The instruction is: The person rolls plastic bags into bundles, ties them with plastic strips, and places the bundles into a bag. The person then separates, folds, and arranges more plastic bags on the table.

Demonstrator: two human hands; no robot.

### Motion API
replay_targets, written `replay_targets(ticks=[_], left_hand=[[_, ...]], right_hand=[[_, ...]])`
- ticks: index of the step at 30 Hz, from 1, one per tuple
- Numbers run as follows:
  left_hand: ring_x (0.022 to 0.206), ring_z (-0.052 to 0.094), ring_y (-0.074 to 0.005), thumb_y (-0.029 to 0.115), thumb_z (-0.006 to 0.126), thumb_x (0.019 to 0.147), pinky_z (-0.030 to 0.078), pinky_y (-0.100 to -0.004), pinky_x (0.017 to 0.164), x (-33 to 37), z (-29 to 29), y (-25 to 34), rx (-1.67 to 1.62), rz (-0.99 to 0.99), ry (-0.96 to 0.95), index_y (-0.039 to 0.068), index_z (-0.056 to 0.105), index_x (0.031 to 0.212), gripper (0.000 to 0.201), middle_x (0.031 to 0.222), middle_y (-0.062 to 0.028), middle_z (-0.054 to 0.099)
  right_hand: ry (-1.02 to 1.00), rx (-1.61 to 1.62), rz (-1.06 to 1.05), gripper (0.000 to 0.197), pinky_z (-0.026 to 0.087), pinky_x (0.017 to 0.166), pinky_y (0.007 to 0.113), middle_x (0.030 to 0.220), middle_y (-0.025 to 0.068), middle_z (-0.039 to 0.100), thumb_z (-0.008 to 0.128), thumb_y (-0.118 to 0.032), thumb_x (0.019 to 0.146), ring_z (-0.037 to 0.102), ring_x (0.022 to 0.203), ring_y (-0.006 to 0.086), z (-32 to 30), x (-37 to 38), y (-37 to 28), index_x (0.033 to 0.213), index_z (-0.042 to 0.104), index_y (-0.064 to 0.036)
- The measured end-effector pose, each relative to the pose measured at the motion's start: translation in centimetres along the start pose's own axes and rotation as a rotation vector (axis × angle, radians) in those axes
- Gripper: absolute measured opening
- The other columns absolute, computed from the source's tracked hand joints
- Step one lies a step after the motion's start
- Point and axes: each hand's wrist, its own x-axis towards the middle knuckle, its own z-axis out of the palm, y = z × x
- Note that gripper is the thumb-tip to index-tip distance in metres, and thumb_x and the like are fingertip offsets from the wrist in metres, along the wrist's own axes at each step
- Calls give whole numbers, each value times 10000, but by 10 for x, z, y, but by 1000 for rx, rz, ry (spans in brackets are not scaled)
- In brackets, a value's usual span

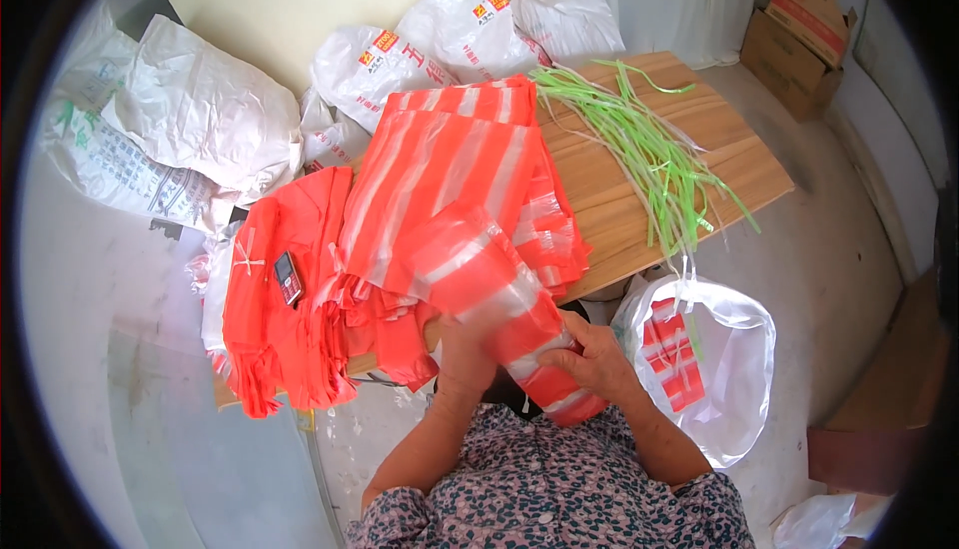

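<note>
A folded bundle of red-and-clear striped plastic bags (514, 299) slants in front of my body, its lower end close to my shirt. My right hand (594, 357) grips its right side, thumb on top and the other fingers wrapped around the edge. Against the bundle's left side is my left hand (468, 354), smeared by motion, its fingers hidden. Just beyond, a stack of larger striped plastic bags (440, 169) covers the middle of the wooden table (739, 149). Red plastic bags (270, 319) lie piled to the left, with a small mobile phone (288, 278) on top.
Green and pale plastic strips (649, 149) spread over the table's right part, some hanging off its edge. Below stands a white sack (744, 369), open, with a striped bundle inside. Stuffed white sacks (200, 109) line the far left. Cardboard boxes (789, 59) sit at far right.
</note>
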Motion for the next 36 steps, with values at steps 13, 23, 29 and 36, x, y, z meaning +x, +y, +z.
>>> replay_targets(ticks=[13, 23, 29, 36], left_hand=[[899, 638, -253, 19, 653, 787, 537, -386, 816, 52, 41, 15, -106, -74, 102, -18, 607, 1077, 296, 1012, -120, 650], [845, 636, -236, 94, 685, 810, 543, -389, 768, 77, 59, -4, -89, -184, 166, -20, 608, 1041, 269, 975, -125, 650], [843, 634, -207, 50, 693, 785, 532, -336, 772, 72, 46, -3, 22, -85, 53, -19, 618, 1036, 271, 954, -119, 657], [873, 641, -191, -23, 691, 768, 543, -287, 774, 104, 31, 11, 393, 12, 14, -37, 617, 1045, 287, 989, -125, 655]], right_hand=[[-44, 155, 11, 449, 476, 768, 250, 927, 25, 660, 653, -27, 835, 585, 833, 78, -28, -12, 42, 1267, 537, -71], [-2, 153, 184, 433, 476, 770, 270, 914, 53, 652, 741, -147, 777, 595, 847, 134, -52, -34, 64, 1158, 577, -22], [-60, 45, 195, 308, 474, 710, 268, 831, 48, 637, 735, -193, 785, 581, 784, 116, -64, -46, 75, 1011, 622, -17], [24, 119, 194, 178, 465, 649, 247, 796, 5, 628, 659, -151, 852, 551, 722, 70, -48, -27, 53, 958, 636, -10]])
